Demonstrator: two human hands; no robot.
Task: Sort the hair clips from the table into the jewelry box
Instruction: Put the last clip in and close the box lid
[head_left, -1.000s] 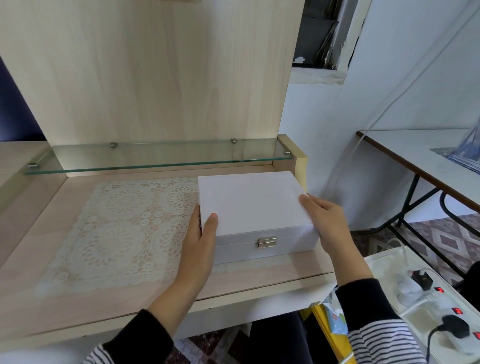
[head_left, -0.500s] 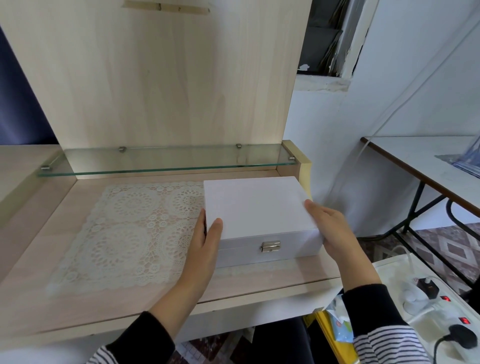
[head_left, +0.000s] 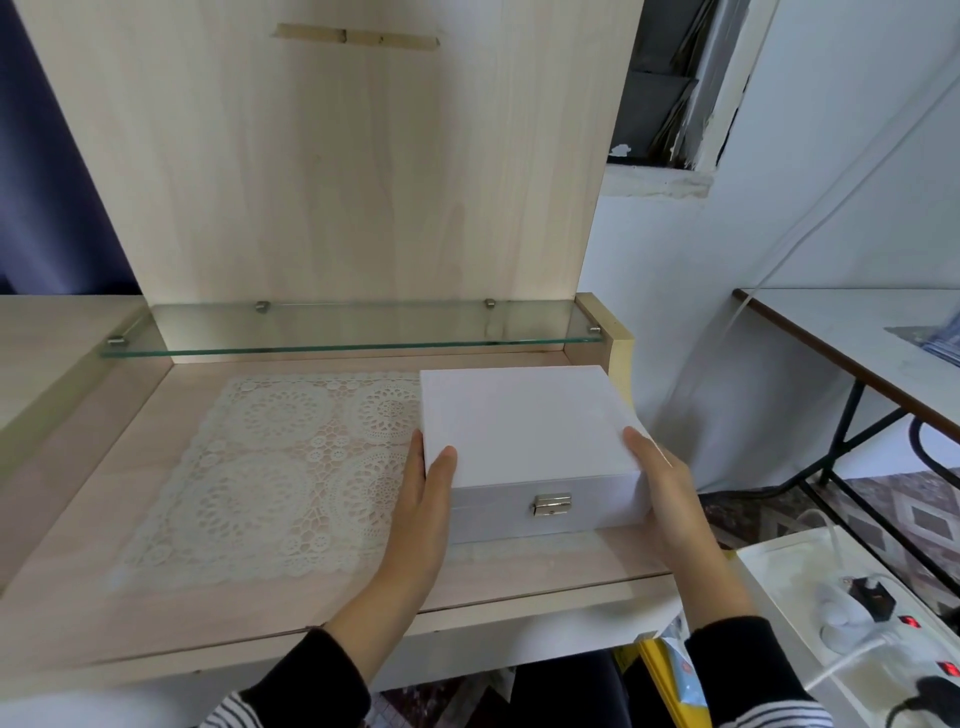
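Pale wood forms the desk (head_left: 78, 519), with a glass shelf (head_left: 337, 332) across its far side and a lace mat (head_left: 270, 467) spread over its middle. On its right part sits the white jewelry box (head_left: 519, 426), lid down, metal clasp (head_left: 552, 505) facing near. The left hand (head_left: 421, 514) grips the box's near left corner, thumb on the lid, and the right hand (head_left: 670, 493) holds its right side, so the box sits between them.
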